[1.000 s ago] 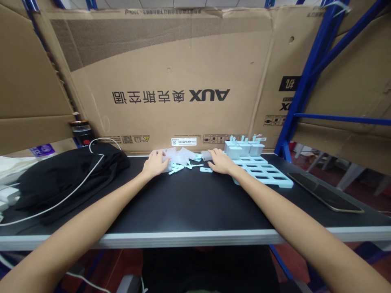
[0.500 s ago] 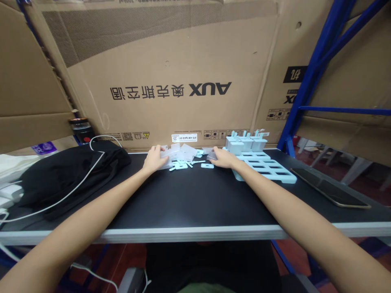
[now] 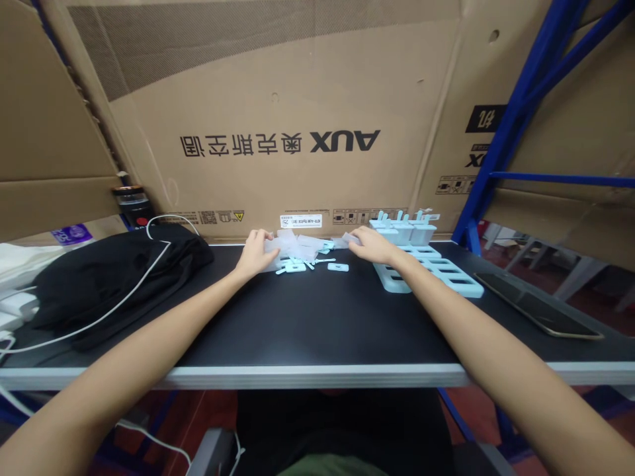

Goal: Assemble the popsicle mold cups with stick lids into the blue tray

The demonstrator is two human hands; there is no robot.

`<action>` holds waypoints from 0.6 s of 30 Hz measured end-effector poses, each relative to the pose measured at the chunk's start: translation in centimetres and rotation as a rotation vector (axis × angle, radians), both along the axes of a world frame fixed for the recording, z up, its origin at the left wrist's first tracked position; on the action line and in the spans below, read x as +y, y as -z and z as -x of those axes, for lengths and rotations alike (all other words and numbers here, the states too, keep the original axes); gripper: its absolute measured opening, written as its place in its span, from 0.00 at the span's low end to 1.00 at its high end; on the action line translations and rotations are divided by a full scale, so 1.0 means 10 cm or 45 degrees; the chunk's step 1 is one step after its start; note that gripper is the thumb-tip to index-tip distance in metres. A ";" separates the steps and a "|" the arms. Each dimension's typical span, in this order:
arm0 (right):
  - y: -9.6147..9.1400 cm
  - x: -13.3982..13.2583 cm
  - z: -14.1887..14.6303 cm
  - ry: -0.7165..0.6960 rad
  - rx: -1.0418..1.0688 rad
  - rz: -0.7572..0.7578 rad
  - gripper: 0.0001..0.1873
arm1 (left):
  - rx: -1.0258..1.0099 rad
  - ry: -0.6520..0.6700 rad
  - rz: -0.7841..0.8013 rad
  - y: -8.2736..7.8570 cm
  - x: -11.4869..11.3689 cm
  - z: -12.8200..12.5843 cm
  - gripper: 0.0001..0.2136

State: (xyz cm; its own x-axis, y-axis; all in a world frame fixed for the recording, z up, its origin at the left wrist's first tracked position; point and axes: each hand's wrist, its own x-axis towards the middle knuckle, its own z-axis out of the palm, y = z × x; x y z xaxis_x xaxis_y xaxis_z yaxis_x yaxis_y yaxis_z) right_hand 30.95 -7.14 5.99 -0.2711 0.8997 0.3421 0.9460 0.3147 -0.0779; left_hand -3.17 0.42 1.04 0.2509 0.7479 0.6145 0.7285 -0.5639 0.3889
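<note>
At the far side of the black table, my left hand rests on a heap of translucent plastic pieces, its fingers curled onto one of them. My right hand pinches another translucent piece at the heap's right end. Small pale blue parts lie loose in front of the heap, one apart to the right. A pale blue tray with rectangular slots lies just right of my right hand, with white-blue assembled pieces standing in its far rows.
A big cardboard box stands upright behind the table. Black cloth with a white cable across it lies at the left. A phone lies at the right. A dark jar stands at the back left. Blue shelf posts rise at right.
Both hands have shifted a little farther back into the heap; the right hand lifted from the table by the tray's corner up to a translucent piece. The camera view moved slightly.
</note>
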 end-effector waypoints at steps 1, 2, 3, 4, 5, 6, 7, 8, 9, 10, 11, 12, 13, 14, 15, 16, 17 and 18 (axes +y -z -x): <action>-0.03 -0.02 0.00 -0.033 -0.007 -0.017 0.14 | 0.013 -0.006 0.015 0.01 0.01 0.00 0.13; -0.05 -0.05 0.00 -0.063 -0.001 -0.027 0.14 | 0.028 -0.014 0.029 0.02 0.01 0.01 0.13; -0.08 -0.08 0.01 -0.087 0.023 -0.029 0.15 | 0.043 -0.023 0.044 0.03 0.01 0.01 0.13; -0.11 -0.11 0.02 -0.102 0.062 -0.024 0.19 | 0.058 -0.034 0.061 0.04 0.01 0.01 0.13; -0.14 -0.15 0.03 -0.105 0.106 -0.011 0.21 | 0.074 -0.046 0.080 0.04 0.01 0.01 0.12; -0.17 -0.18 0.04 -0.103 0.146 0.014 0.23 | 0.091 -0.058 0.098 0.03 0.01 0.01 0.12; -0.19 -0.22 0.05 -0.100 0.172 0.049 0.22 | 0.106 -0.071 0.114 0.03 0.00 0.00 0.12; -0.22 -0.24 0.07 -0.101 0.182 0.081 0.20 | 0.119 -0.081 0.123 0.02 -0.01 0.00 0.11; -0.24 -0.26 0.09 -0.109 0.175 0.096 0.18 | 0.130 -0.086 0.126 0.02 -0.03 0.00 0.11; -0.25 -0.28 0.11 -0.124 0.160 0.092 0.15 | 0.139 -0.087 0.121 0.01 -0.04 -0.01 0.11; -0.27 -0.28 0.12 -0.141 0.144 0.069 0.14 | 0.145 -0.087 0.112 0.00 -0.06 -0.01 0.11; -0.27 -0.29 0.13 -0.160 0.134 0.032 0.14 | 0.149 -0.089 0.099 -0.01 -0.07 -0.01 0.11; -0.28 -0.29 0.14 -0.178 0.132 -0.006 0.16 | 0.153 -0.090 0.083 -0.01 -0.09 -0.02 0.10; -0.28 -0.28 0.14 -0.197 0.135 -0.028 0.18 | 0.159 -0.091 0.064 -0.02 -0.10 -0.02 0.10; -0.27 -0.28 0.14 -0.216 0.139 -0.031 0.21 | 0.165 -0.092 0.043 -0.03 -0.12 -0.03 0.10; -0.26 -0.28 0.13 -0.238 0.137 -0.019 0.23 | 0.172 -0.091 0.020 -0.03 -0.13 -0.03 0.10; -0.25 -0.27 0.13 -0.258 0.128 -0.004 0.24 | 0.180 -0.088 -0.002 -0.04 -0.15 -0.04 0.10; -0.24 -0.27 0.12 -0.277 0.115 0.013 0.25 | 0.187 -0.082 -0.023 -0.05 -0.17 -0.05 0.09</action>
State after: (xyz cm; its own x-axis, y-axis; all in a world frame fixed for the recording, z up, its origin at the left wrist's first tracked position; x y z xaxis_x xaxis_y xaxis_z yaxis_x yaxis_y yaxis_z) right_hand 29.75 -9.84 8.42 -0.4276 0.8269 0.3652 0.8451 0.5091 -0.1632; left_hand -2.71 -1.25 1.57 0.2911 0.7545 0.5883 0.8118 -0.5201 0.2654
